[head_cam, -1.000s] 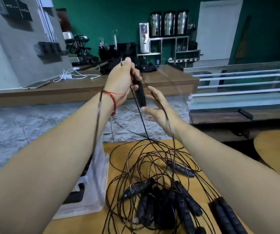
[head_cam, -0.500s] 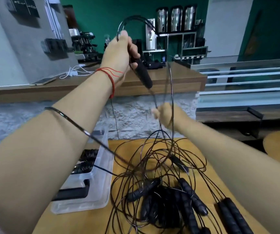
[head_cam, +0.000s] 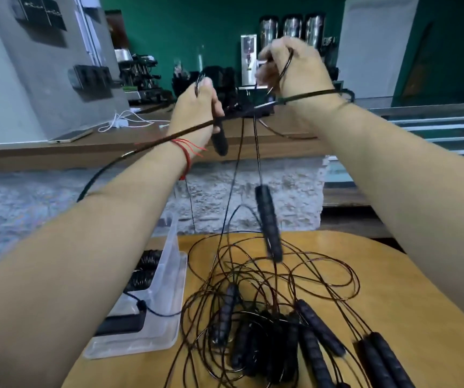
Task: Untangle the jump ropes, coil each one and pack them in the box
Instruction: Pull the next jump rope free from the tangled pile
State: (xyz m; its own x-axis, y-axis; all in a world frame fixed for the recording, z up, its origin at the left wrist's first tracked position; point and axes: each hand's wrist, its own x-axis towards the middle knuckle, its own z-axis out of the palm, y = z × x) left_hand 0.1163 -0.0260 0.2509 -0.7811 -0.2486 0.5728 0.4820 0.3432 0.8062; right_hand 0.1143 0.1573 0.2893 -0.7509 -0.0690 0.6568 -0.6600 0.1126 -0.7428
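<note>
Nearest the person, a heap of jump ropes (head_cam: 267, 326) lies tangled on the wooden surface (head_cam: 409, 292). Black ribbed handles are piled at the near edge and thin dark cords loop over one another. Just left of the heap stands the clear plastic box (head_cam: 169, 315), open, with coiled ropes (head_cam: 145, 273) already inside.

Above the heap a free handle (head_cam: 268, 225) dangles in the air on its cord (head_cam: 257, 152), which runs up to the raised hands. The left hand (head_cam: 197, 113) has its grip closed round another handle (head_cam: 219, 135), which points down out of the fist. The right hand (head_cam: 295, 68), higher and farther out, has its grip curled round a loop of cord, and a strand crosses over both wrists. Behind them runs a wooden counter (head_cam: 57, 152) carrying a phone (head_cam: 70, 136) and a white cable (head_cam: 124, 121).

The cords look light, thin and springy. They would likely keep their curl and snag on neighbouring strands, so a hard pull would probably tighten the knots. The ribbed handles seem the firmest, least slippery place to take hold. Each rope is probably best led out handle first, then wound in loose loops.
</note>
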